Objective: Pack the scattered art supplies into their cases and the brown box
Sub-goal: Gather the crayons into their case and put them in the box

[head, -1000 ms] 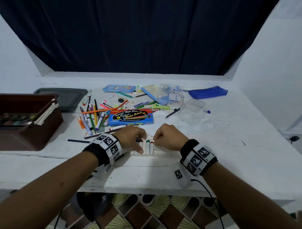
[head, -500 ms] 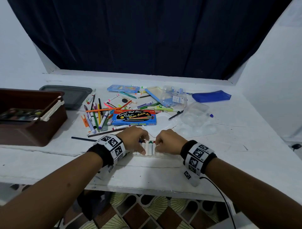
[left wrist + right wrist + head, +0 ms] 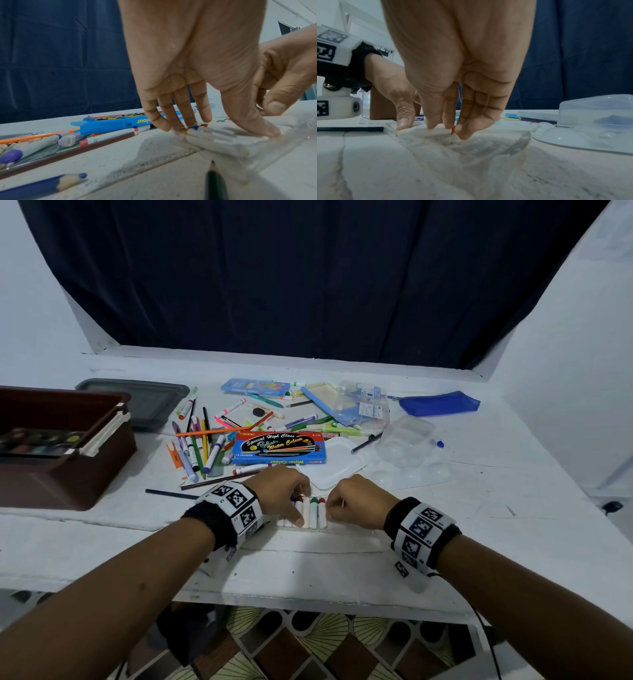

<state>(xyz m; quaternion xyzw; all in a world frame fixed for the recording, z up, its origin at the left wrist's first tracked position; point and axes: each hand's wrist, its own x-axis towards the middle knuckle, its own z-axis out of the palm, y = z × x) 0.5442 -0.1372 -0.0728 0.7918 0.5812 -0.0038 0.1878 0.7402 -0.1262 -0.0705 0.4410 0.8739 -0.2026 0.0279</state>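
Observation:
A clear flat case [image 3: 356,531] lies near the table's front edge with several white markers [image 3: 313,514] side by side in it. My left hand [image 3: 298,508] rests on the row: its thumb [image 3: 257,127] presses the barrels and its fingertips [image 3: 190,121] touch the cap ends. My right hand [image 3: 330,506] is at the row's right side, fingers curled down, pinching the red-capped marker [image 3: 321,503]. In the right wrist view only a sliver of the red cap [image 3: 453,129] shows between those fingertips. The brown box [image 3: 68,484] stands far left with a paint palette [image 3: 34,440] inside.
Loose pens and pencils [image 3: 198,450] lie mid-left beside a blue water colour box [image 3: 279,446]. Behind are a grey lid [image 3: 144,398], a blue pouch [image 3: 438,404], clear plastic tubs [image 3: 407,436] and a white tray [image 3: 339,463]. A black pencil [image 3: 168,494] lies left of my left wrist.
Both hands have stayed on the marker row, with only small shifts of the fingers. The head camera has tilted slightly, so the table sits a little higher in view.

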